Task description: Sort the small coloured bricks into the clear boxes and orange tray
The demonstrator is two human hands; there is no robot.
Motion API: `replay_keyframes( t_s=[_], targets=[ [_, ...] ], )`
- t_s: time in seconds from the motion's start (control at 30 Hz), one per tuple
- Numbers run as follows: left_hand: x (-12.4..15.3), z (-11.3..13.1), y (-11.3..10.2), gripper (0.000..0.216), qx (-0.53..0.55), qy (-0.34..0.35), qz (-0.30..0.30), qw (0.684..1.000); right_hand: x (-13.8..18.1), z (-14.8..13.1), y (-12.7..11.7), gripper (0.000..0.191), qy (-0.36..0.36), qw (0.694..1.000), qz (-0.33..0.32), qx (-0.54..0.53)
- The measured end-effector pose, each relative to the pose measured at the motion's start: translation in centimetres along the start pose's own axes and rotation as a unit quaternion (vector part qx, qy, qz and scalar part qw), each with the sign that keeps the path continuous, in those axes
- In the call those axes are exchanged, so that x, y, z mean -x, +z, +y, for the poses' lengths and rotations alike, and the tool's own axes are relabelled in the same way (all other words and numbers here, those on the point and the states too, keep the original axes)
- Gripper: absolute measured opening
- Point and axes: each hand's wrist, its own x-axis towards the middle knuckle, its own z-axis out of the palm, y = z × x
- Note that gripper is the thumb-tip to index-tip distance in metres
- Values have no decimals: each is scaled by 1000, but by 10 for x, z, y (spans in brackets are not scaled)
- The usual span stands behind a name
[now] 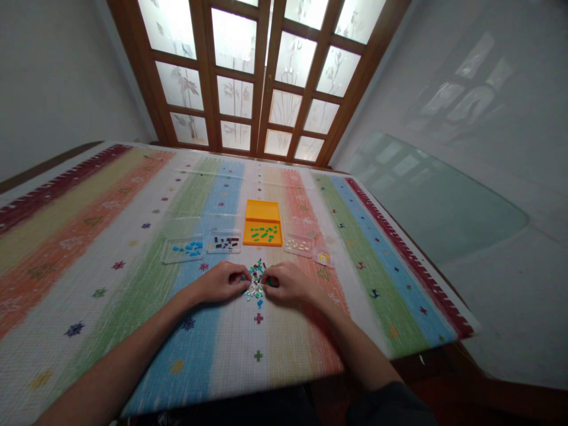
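Note:
A loose pile of small mixed building bricks (255, 290), green, white, blue and dark brown, lies on the striped tablecloth in front of me. At the pile's left edge my left hand (220, 281) has thumb and fingers curled together in a pinch. Facing it from the right, my right hand (287, 283) is also pinched at the edge of the pile. A hint of blue shows by the left fingers and of green by the right ones, but whatever they hold is too small to make out. A single blue brick (260, 303) lies at the near end of the pile.
Beyond the hands stand a clear tray (165, 254) of blue pieces, a clear tray (213, 249) of dark brown pieces, an open orange case (261, 210) with green pieces, a clear tray (309, 253) of cream pieces and a smaller box (318, 260) with yellow pieces.

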Motion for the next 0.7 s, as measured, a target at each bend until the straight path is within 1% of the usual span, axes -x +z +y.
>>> replay_keyframes(
  t_s=[0.2, 0.47, 0.7],
  targets=[
    [-1, -2, 0, 26, 1, -1, 3, 1000, 0, -1, 1, 20, 1, 1000, 5, 10],
    [-2, -4, 1, 27, -3, 5, 1, 1000, -2, -4, 0, 19, -10, 1000, -5, 11],
    [-1, -1, 0, 27, -6, 1, 0, 1000, -3, -2, 9, 15, 3, 1000, -10, 24]
  ],
)
